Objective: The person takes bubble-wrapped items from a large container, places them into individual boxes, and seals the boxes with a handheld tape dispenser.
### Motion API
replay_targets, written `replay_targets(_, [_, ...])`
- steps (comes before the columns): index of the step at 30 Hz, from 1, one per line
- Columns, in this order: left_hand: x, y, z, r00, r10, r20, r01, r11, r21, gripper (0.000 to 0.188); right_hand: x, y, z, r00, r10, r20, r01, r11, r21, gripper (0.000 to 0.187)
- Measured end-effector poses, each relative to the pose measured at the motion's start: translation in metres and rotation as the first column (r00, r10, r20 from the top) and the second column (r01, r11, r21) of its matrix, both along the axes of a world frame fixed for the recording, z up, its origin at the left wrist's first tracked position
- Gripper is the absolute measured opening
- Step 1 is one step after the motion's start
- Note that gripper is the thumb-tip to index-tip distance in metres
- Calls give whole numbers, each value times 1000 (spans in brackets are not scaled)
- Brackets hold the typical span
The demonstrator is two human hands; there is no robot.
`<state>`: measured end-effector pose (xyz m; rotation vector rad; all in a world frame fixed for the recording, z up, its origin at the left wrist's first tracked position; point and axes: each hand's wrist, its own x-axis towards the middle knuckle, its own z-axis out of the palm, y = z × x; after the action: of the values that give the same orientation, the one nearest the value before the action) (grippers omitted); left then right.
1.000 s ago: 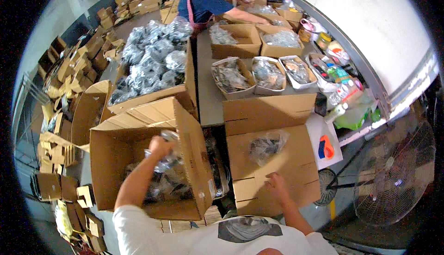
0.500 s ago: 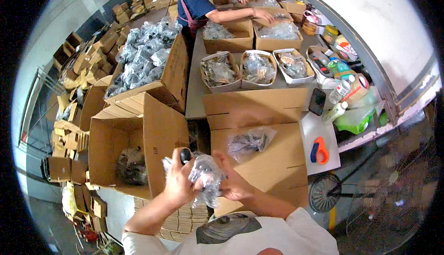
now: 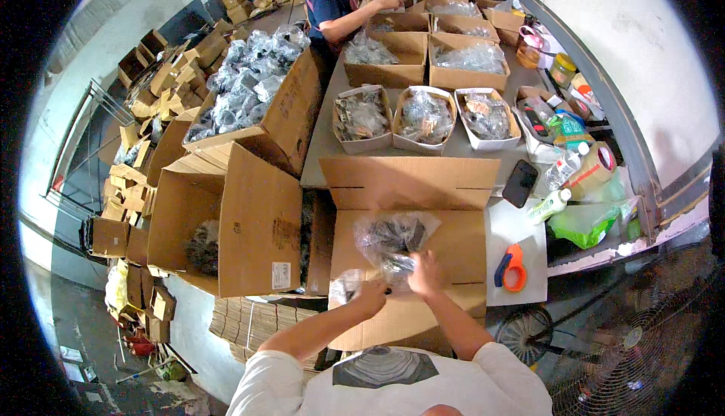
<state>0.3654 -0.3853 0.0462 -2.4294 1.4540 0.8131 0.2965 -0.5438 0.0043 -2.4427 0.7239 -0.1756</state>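
In front of me lies a flattened brown cardboard carton [image 3: 453, 235] with one flap raised at its far side. On it rests a clear plastic bag [image 3: 389, 235] with dark parts inside. My right hand [image 3: 425, 274] is closed on the near end of this bag. Just left of it, my left hand [image 3: 368, 300] is closed around a second plastic-wrapped bundle [image 3: 347, 285], which sticks out beyond the fingers. A small dark tip shows beside that hand. What is inside the bundle is mostly hidden.
At left stand an open carton [image 3: 260, 223] and a large box heaped with bagged parts [image 3: 253, 76]. Beyond are three small white boxes [image 3: 424, 118] with bagged parts. An orange-and-blue tape dispenser [image 3: 513, 269], phone [image 3: 520, 183] and fan [image 3: 630, 340] are at right. A co-worker [image 3: 332, 8] stands beyond.
My hands have moved right and down onto the flattened carton. The right hand now grips the bag lying there; the left keeps a wrapped bundle. The co-worker's arms have drawn back.
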Motion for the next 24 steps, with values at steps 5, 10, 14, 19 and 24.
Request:
replay_targets(5, [0,-36,-50,876,-297,379,401,885,-234,22,38,-2,-18,826,-40,563,1,998,70,63])
replay_targets(10, [4,-21,29,995,-59,81,93,852,-516,30,33,-25,-8,814,-478,329,11,579,815,61])
replay_targets(14, [23,-18,9,954,284,92,-162,753,-638,61,53,-33,-75,915,-279,290,153,907,392,51])
replay_targets(19, [42,-15,-33,905,417,84,-314,789,-528,67,101,-34,24,835,-161,526,8,959,282,37])
replay_targets(24, [48,-29,-43,861,432,267,-155,724,-673,53,225,-124,140,491,-862,122,-215,16,976,35])
